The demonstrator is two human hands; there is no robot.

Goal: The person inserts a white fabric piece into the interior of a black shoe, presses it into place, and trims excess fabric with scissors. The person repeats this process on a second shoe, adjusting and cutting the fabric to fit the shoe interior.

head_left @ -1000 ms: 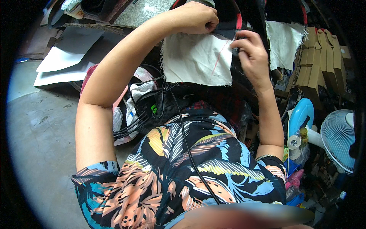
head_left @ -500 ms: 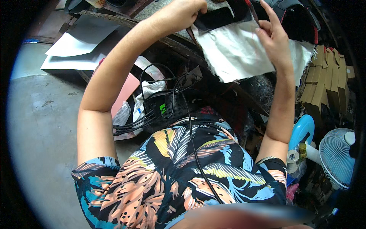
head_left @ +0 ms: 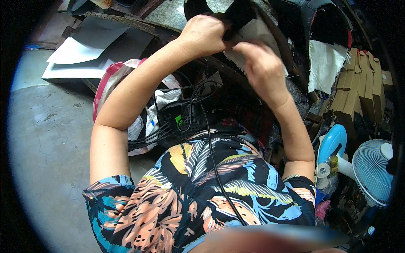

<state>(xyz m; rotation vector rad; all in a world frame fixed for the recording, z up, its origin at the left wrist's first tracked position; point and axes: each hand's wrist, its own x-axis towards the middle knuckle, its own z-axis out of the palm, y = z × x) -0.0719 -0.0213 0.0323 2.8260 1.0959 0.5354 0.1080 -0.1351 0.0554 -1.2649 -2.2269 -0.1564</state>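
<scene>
Fingers of the left hand [head_left: 205, 36], in the head view, the only 1 to go through, are curled tight at the upper middle of the frame and seem to grip the near edge of a black piece backed with white cloth [head_left: 260, 33]; their tips are hidden. The right hand [head_left: 265, 67], just right of it, is blurred, its fingers half bent; whether they pinch any cloth, I cannot tell.

The piece lies folded at the upper middle, in front of a speckled slab [head_left: 168, 16]. If only the left hand has hold of it, a pull could let the fold slip or crease the cloth. The 2 hands are so near each other that they could get in each other's way.

Another white cloth [head_left: 325, 63], at the upper right, has frayed edges; brushing against it could tangle threads. Lower down, the black cable [head_left: 209, 154] across the shirt could snag if a forearm swings inward.
</scene>
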